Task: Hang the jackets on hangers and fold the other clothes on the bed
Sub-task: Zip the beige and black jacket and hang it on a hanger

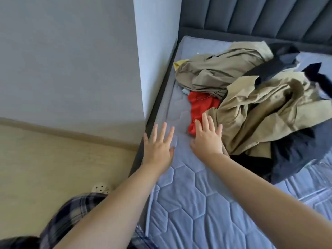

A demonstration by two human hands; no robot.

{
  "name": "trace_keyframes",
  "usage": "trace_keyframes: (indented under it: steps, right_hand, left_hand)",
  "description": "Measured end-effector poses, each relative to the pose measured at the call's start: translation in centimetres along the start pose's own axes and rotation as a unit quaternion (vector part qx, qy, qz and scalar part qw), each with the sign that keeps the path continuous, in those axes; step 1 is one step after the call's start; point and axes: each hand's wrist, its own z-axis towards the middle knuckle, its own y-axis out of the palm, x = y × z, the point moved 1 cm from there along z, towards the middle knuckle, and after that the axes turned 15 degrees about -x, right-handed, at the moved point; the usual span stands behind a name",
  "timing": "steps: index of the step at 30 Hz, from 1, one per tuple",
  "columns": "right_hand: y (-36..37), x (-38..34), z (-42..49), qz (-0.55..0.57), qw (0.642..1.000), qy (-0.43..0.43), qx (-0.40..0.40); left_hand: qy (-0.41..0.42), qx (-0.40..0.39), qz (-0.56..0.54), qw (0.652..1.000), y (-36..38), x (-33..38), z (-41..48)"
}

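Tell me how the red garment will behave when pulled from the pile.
Probably floppy: the red garment lies crumpled in soft folds. Likely light, as the cloth looks thin. It may snag, since the khaki jacket overlaps one edge.

The bed (pixel 188 203) has a blue cover quilted in hexagons, and a red garment (pixel 199 108) lies on it close to one long edge. Beyond the red garment a crumpled khaki garment (pixel 215 72) lies with a yellow cloth (pixel 179 62) at its end. Right of the red garment a khaki jacket (pixel 260 112) overlaps it, with dark navy cloth (pixel 291 159) farther right.
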Motion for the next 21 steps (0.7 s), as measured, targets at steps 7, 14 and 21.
trace_keyframes:
  steps: [7, 14, 21]
  right_hand:
    - [4.3, 4.3, -0.5, 0.077, 0.978, 0.188, -0.048]
    - [4.5, 4.8, 0.0, 0.234, 0.957, 0.170, -0.021]
    - [-4.0, -0.7, -1.2, 0.352, 0.933, -0.020, -0.065]
  left_hand:
    - [-0.018, -0.195, -0.086, 0.977, 4.7, -0.1, 0.4]
    - [0.002, -0.246, -0.183, 0.952, 4.6, -1.7, 0.7]
    - [-0.055, -0.061, -0.634, 0.769, -1.9, -2.9, 1.3]
